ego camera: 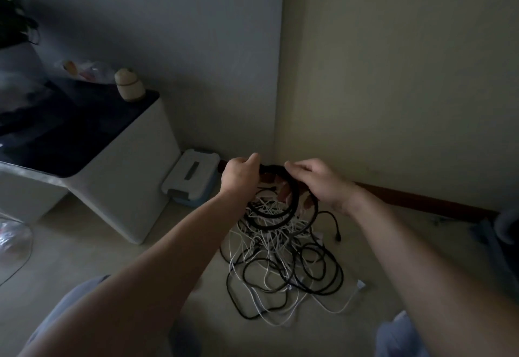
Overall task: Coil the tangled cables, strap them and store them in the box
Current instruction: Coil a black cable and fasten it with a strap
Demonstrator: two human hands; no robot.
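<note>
A coil of black cable [280,217] hangs in loops above the floor, held up at its top. My left hand [238,175] grips the top of the coil from the left. My right hand [317,179] pinches the same top part from the right. Below the coil lies a tangled pile of black and white cables [283,264] on the floor. A closed storage box [191,177] with a white lid and blue base stands on the floor to the left of my hands, against the wall.
A white cabinet [132,177] with a dark top stands at left, with a small jar [129,85] on it. Walls meet in a corner just behind my hands. A clear plastic item [14,241] lies at far left. Dark cloth [502,233] sits at right.
</note>
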